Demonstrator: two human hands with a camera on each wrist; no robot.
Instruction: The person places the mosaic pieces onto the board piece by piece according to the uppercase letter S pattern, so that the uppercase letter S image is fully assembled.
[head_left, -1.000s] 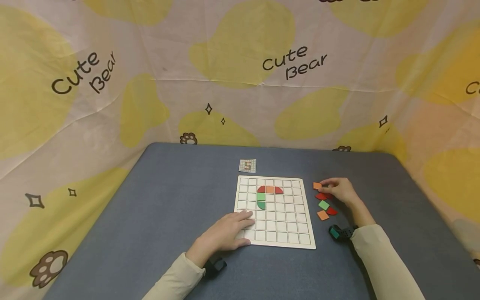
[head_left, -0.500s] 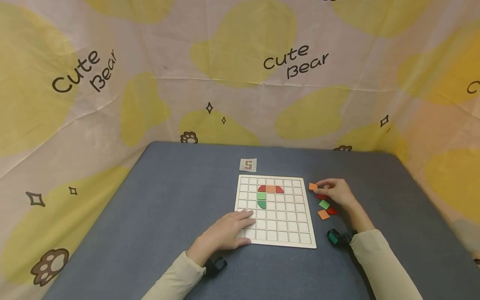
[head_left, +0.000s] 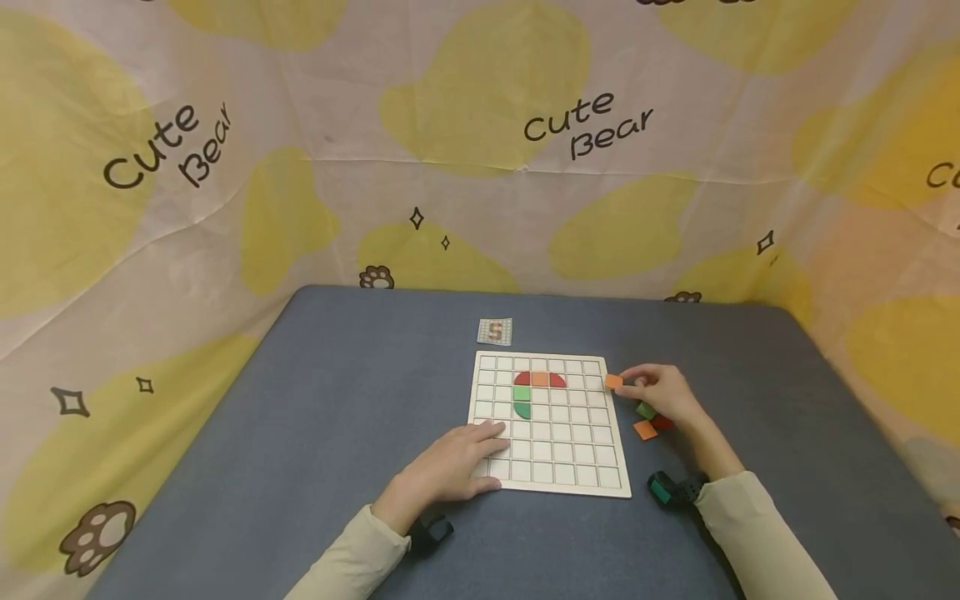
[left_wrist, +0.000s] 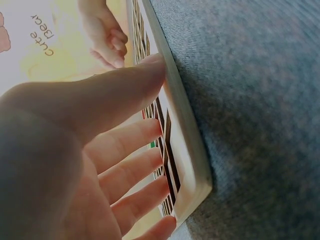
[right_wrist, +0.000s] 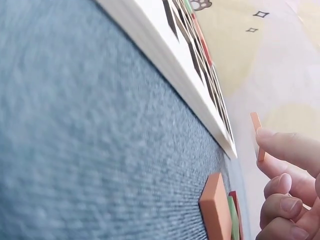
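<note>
My right hand (head_left: 663, 393) pinches an orange square tile (head_left: 613, 382) between thumb and fingertips, at the right edge of the white grid board (head_left: 566, 454). In the right wrist view the tile (right_wrist: 258, 137) is held up off the table. My left hand (head_left: 450, 462) rests on the board's near left corner with fingers spread; in the left wrist view its thumb (left_wrist: 145, 75) lies along the board's edge. On the board, a red quarter-round tile (head_left: 522, 379), an orange square, and another red quarter-round form a row, with a green square (head_left: 522, 392) and a dark green quarter-round (head_left: 522, 411) below the left one.
Right of the board lie a loose orange tile (head_left: 645, 430), a green tile (head_left: 646, 410) and a red tile (head_left: 663, 422), partly under my right hand. A small pattern card (head_left: 495, 332) lies beyond the board on the blue-grey table (head_left: 360, 375). A printed cloth hangs behind.
My right hand has carried the orange square tile left from the loose pieces to the board's right edge. The left hand stays in place on the board.
</note>
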